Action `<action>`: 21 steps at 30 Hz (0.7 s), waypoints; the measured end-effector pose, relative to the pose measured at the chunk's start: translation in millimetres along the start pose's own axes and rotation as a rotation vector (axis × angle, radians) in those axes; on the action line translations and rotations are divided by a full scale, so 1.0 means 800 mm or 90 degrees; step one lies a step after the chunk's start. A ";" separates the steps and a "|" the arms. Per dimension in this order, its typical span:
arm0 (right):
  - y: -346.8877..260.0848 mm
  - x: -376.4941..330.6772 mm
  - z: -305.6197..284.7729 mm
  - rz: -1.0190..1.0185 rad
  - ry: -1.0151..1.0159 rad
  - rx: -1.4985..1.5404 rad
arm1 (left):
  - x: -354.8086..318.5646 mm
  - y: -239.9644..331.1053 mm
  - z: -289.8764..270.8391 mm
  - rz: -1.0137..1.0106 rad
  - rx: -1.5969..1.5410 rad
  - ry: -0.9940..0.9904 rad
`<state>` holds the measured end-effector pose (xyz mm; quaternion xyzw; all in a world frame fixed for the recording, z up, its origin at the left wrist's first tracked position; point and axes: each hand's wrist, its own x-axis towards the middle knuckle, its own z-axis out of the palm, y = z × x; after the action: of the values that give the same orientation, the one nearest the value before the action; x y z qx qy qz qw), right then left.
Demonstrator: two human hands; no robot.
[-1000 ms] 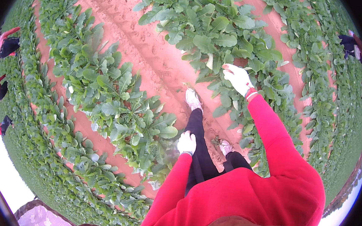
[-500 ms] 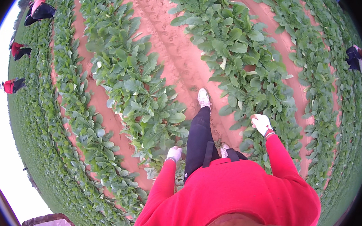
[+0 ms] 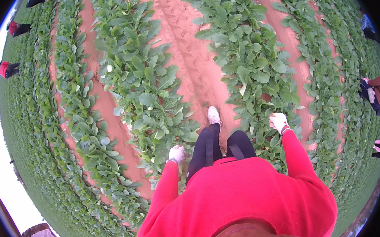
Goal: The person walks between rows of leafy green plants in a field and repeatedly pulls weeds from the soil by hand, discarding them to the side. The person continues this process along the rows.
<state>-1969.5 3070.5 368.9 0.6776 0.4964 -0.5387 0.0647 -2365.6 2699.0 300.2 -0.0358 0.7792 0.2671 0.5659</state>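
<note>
Grip of right hand point(image 3: 278, 121) and left hand point(image 3: 176, 153): fingers bent in, contents not discernible

Right hand, white-gloved, was over the right plant row point(image 3: 251, 56); left hand, also white-gloved, was over the near part of the left plant row point(image 3: 143, 93), near the dark trousers point(image 3: 203, 146); could not tell whether either grip was fully closed, held anything or touched leaves. Both rows were green and broad-leaved, with a reddish soil path point(image 3: 191, 61) between them, where one pale shoe point(image 3: 214, 115) rested. Red top point(image 3: 246, 197) filled the lower centre; other people point(image 3: 370, 91) were well apart, near both side rims
</note>
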 end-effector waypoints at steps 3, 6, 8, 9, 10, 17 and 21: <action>-0.045 0.036 0.024 -0.003 -0.042 0.031 | -0.008 0.025 -0.027 0.047 0.047 0.037; -0.105 0.084 0.056 -0.042 -0.109 0.059 | -0.012 0.034 -0.042 -0.059 0.019 0.039; -0.149 0.120 0.082 -0.068 -0.111 0.042 | -0.016 0.034 -0.038 -0.068 0.026 0.028; -0.171 0.140 0.092 -0.119 -0.133 0.028 | -0.018 0.033 -0.032 -0.103 0.018 0.027; -0.192 0.163 0.104 -0.137 -0.158 0.034 | -0.020 0.032 -0.024 -0.119 0.010 0.016; -0.293 0.364 0.234 -0.469 -0.020 -0.389 | -0.023 -0.013 0.028 -0.156 -0.008 -0.003; -0.326 0.455 0.315 -0.555 -0.074 -0.772 | -0.042 -0.028 0.053 -0.210 -0.104 -0.027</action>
<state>-2358.1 3263.1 92.6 0.2354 0.9256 -0.1825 0.2335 -2309.0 2690.8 313.0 -0.2036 0.7262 0.2338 0.6136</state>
